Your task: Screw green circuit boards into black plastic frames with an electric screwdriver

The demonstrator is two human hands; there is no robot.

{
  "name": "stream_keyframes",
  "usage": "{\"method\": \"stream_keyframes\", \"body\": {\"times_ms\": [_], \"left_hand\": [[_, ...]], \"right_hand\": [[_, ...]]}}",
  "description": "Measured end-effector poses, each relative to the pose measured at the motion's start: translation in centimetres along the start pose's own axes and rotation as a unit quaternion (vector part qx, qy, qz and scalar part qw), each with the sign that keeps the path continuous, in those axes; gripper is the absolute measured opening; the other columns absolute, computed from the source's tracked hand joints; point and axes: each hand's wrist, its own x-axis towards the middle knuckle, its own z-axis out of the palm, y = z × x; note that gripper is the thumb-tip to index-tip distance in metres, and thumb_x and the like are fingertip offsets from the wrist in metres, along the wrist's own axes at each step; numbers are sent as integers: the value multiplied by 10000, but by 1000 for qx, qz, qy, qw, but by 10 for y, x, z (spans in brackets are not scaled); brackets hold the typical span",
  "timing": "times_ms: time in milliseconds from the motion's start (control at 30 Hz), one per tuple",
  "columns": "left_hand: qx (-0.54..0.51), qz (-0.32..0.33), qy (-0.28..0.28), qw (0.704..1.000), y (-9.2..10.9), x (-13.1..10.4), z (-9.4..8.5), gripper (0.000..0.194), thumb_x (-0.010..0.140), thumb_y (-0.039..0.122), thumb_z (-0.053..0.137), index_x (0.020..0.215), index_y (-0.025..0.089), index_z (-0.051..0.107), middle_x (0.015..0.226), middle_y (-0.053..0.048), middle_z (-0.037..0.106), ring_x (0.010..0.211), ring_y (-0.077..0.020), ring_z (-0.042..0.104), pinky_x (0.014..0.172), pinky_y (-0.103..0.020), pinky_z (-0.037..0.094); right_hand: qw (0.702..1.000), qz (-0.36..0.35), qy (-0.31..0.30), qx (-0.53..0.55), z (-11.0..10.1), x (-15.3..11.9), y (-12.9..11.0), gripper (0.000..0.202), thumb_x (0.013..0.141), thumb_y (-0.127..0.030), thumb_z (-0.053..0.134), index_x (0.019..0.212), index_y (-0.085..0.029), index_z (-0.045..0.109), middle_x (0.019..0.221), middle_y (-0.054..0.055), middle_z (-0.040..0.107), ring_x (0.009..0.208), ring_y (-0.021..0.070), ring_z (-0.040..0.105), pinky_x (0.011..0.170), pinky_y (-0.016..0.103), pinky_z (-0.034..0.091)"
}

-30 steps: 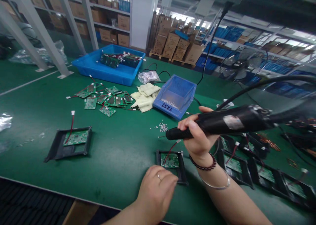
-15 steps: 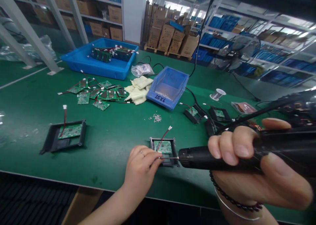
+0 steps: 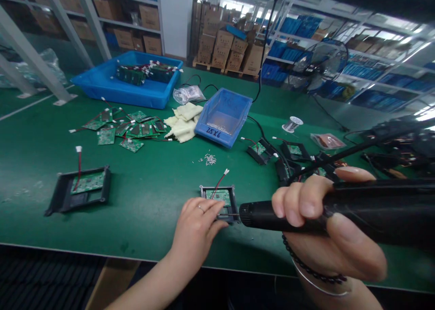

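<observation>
My right hand (image 3: 316,210) is wrapped round a black electric screwdriver (image 3: 265,215), held nearly level and pointing left. Its thin bit reaches over a small black plastic case (image 3: 234,201) to the fingers of my left hand (image 3: 197,221). That hand lies over the left side of the case and grips it, index finger and thumb apart on either side of the bit tip. Whether a screw sits at the tip is hidden. Inside the case is a green circuit board (image 3: 217,196), with a red-and-black lead ending in a white plug (image 3: 226,171).
Another case (image 3: 61,194) with a board lies left. Behind are loose screws (image 3: 210,159), a blue screw bin (image 3: 222,115), yellowish cloths (image 3: 183,124), scattered boards (image 3: 136,129) and a blue tub (image 3: 156,100). More cases (image 3: 260,151), a cable and a solder spool (image 3: 292,124) lie right.
My left finger and thumb have parted from a pinch at the bit tip. The view has shifted slightly, moving the scene left in the picture; the screwdriver still points into the case.
</observation>
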Motion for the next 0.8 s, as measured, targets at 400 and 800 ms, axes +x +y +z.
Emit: {"method": "stream_keyframes", "body": {"times_ms": [400, 800], "left_hand": [[68, 11, -101, 993, -10, -8, 18, 334, 835, 322, 770, 1101, 150, 667, 1079, -109, 742, 1080, -302, 660, 929, -500, 557], [55, 18, -86, 995, -8, -8, 19, 167, 856, 287, 748, 894, 144, 672, 1035, -119, 737, 971, -282, 676, 851, -470, 584]], "right_hand": [[991, -15, -20, -130, -19, -4, 28, 387, 878, -141, 645, 1223, -297, 566, 724, -56, 609, 569, 147, 583, 572, 328, 536], [986, 16, -43, -157, -16, 1, 42, 288, 856, -108, 648, 1069, -265, 534, 712, -67, 580, 544, 126, 559, 539, 294, 479]]}}
